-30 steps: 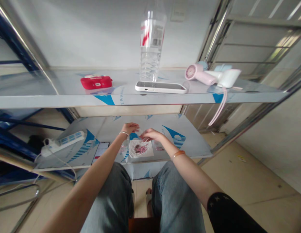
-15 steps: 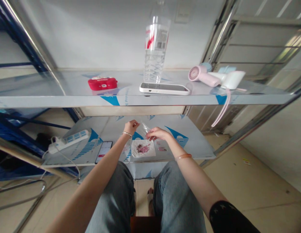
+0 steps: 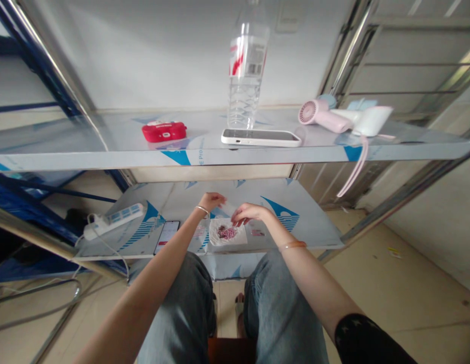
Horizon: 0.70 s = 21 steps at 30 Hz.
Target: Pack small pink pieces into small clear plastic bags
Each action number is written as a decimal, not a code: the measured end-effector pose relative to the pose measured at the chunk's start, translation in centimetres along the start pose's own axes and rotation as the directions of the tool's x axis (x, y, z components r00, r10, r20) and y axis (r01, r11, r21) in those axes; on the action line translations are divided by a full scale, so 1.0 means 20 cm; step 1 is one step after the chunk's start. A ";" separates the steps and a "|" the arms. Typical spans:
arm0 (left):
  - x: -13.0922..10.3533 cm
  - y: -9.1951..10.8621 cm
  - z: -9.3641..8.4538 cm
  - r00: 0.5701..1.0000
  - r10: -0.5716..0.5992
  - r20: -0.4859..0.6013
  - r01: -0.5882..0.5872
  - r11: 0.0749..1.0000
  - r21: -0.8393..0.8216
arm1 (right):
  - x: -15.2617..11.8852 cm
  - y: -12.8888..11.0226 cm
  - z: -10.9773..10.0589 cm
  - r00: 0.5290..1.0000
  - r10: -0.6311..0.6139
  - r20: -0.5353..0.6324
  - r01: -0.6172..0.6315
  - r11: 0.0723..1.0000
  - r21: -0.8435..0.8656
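Note:
My left hand [image 3: 214,201] is closed in a pinch on a small clear plastic bag [image 3: 229,207], which is blurred and hard to see against the metal. Just to its right, my right hand [image 3: 247,213] bends over with its fingers bunched and pointing down at the edge of a white sheet [image 3: 217,238]. Whatever those fingertips hold is hidden. Pink and dark red beads [image 3: 228,232] lie in a cluster on the sheet. A small clear packet with pinkish contents [image 3: 257,232] rests to the right of it.
A phone [image 3: 168,234] and a white power strip [image 3: 119,217] with its cable lie left on the lower shelf [image 3: 314,230]. Above, the upper shelf bears a red case [image 3: 165,132], a water bottle [image 3: 245,83], a white-cased phone [image 3: 261,137] and a pink handheld fan [image 3: 326,116].
My right hand has dipped slightly, its fingers now pointing down at the white sheet. The left hand is a little lower, still by the clear bag. The whole view has shifted slightly.

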<state>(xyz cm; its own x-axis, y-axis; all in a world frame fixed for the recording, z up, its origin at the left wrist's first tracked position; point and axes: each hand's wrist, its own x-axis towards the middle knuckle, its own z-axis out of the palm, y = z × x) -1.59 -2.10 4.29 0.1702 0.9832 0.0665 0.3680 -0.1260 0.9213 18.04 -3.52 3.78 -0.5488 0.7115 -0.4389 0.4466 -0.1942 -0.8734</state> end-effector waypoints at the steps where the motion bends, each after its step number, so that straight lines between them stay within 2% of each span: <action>1: 0.00 0.00 -0.01 1.000 -0.015 0.008 0.015 1.000 -0.026 | 0.00 0.00 0.00 1.000 0.009 0.010 -0.009 1.000 -0.011; 5: -0.01 0.01 -0.02 0.998 -0.058 -0.027 0.055 0.993 -0.106 | 0.01 -0.01 0.01 1.000 0.008 0.027 -0.007 1.000 -0.012; 8: 0.01 0.02 -0.03 0.975 -0.128 -0.180 0.106 0.986 -0.129 | 0.02 0.00 0.01 1.000 0.007 0.001 -0.007 1.000 -0.020; 10: 0.01 0.02 -0.03 0.948 -0.201 -0.246 0.187 0.979 -0.080 | 0.03 0.00 0.00 0.995 -0.035 -0.088 0.038 0.999 0.033; 12: 0.01 0.02 -0.01 0.941 -0.270 -0.203 0.279 0.960 0.015 | 0.03 0.00 0.00 0.966 -0.087 -0.243 0.118 0.986 0.119; 15: -0.01 0.03 0.04 0.948 -0.316 -0.030 0.317 0.945 0.074 | 0.03 -0.02 0.01 0.896 -0.106 -0.432 0.201 0.963 0.180; 18: -0.02 0.04 0.07 0.959 -0.261 0.107 0.263 0.965 -0.001 | 0.02 -0.04 0.03 0.879 -0.095 -0.467 0.200 0.963 0.182; 21: -0.02 0.03 0.07 0.972 -0.203 0.115 0.210 0.976 -0.051 | 0.00 -0.06 0.04 0.913 -0.061 -0.402 0.158 0.964 0.212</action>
<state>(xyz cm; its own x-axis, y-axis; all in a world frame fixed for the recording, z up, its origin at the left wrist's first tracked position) -0.18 -2.72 4.21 0.1959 0.9664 -0.1662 0.3484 0.0898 0.9330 16.93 -3.82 4.60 -0.2443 0.9335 -0.2624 0.1940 -0.2180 -0.9565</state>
